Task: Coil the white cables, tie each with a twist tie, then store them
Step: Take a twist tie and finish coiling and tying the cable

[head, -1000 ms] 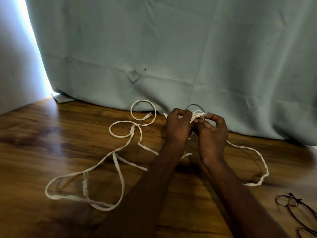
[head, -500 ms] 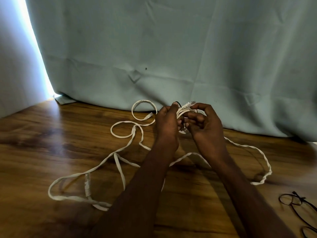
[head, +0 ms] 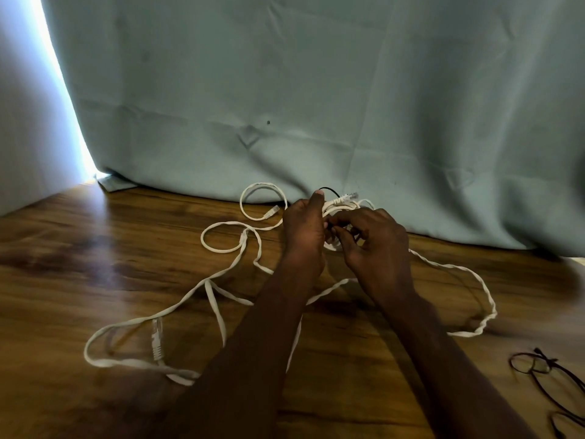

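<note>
Your left hand [head: 305, 226] clasps the small white coil [head: 340, 206]; your right hand [head: 372, 245] pinches a black tie [head: 329, 190] against it; loose cable [head: 221, 280] sprawls left, below both wrists.

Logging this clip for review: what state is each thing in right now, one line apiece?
left hand: closed around the small coil, thumb up
right hand: fingers pinching at the coil
small coil: bunched between both hands, plug sticking out on top
loose white cable: uncoiled, sprawled in loops on the wooden floor
black twist ties: lying unused at the right
curtain: hanging to the floor
</note>
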`<state>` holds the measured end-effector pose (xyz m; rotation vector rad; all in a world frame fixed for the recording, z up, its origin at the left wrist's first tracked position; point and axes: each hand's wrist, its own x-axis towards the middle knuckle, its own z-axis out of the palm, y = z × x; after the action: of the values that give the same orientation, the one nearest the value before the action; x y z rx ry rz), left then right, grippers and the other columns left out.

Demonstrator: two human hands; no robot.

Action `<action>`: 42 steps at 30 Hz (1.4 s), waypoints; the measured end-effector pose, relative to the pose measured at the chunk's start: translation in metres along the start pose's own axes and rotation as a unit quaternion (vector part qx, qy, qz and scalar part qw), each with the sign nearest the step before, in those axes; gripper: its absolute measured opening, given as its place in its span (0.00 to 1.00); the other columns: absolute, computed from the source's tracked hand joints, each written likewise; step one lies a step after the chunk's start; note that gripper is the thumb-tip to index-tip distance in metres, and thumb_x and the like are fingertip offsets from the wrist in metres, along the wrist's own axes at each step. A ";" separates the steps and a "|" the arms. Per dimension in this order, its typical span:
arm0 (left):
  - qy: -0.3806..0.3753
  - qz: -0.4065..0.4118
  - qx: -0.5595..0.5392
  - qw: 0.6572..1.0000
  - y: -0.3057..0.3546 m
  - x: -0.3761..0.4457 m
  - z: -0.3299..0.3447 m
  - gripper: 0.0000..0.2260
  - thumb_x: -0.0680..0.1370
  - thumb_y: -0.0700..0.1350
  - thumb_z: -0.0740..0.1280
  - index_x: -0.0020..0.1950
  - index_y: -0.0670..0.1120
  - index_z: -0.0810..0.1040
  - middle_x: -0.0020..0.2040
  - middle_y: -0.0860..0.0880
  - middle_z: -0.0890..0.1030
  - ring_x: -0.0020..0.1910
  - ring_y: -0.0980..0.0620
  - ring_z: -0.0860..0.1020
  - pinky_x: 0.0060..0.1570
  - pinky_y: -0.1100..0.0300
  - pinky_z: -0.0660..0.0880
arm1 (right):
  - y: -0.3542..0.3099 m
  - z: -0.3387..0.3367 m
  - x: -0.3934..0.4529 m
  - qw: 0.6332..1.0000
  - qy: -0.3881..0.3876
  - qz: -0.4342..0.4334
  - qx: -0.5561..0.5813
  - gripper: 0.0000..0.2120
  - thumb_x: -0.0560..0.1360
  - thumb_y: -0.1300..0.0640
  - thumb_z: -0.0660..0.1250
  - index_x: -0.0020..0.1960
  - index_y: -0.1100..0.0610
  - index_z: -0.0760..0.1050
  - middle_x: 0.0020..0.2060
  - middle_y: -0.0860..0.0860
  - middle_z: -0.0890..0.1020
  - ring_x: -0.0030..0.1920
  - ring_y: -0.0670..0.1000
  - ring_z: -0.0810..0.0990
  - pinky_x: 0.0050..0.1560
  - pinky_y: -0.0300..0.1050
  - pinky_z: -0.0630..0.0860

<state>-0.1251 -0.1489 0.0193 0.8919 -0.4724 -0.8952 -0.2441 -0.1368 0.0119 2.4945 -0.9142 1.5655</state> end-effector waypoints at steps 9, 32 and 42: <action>0.016 -0.050 0.009 0.999 0.006 0.000 -0.003 0.12 0.79 0.42 0.69 0.36 0.41 0.76 0.31 0.42 0.74 0.25 0.47 0.72 0.26 0.63 0.68 | 0.006 0.003 -0.005 1.000 -0.007 -0.026 -0.012 0.12 0.76 0.59 0.75 0.58 0.48 0.85 0.54 0.43 0.86 0.51 0.48 0.78 0.51 0.47 0.74; -0.047 0.009 0.183 0.982 -0.001 0.002 -0.007 0.19 0.82 0.49 0.68 0.33 0.42 0.75 0.21 0.48 0.72 0.20 0.49 0.69 0.30 0.59 0.68 | -0.007 -0.001 0.002 0.998 0.000 0.056 0.029 0.07 0.78 0.61 0.71 0.53 0.51 0.80 0.56 0.44 0.78 0.58 0.47 0.72 0.54 0.37 0.69; -0.071 -0.024 0.153 0.985 -0.004 -0.003 0.003 0.16 0.86 0.46 0.57 0.46 0.41 0.78 0.24 0.47 0.73 0.17 0.56 0.67 0.23 0.65 0.64 | 0.006 -0.003 0.002 0.981 0.029 0.175 0.084 0.05 0.77 0.59 0.72 0.49 0.49 0.81 0.51 0.42 0.82 0.57 0.49 0.77 0.53 0.36 0.69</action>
<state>-0.1305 -0.1492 0.0170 1.1269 -0.7286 -0.9505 -0.2485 -0.1416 0.0137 2.4809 -1.3231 1.8774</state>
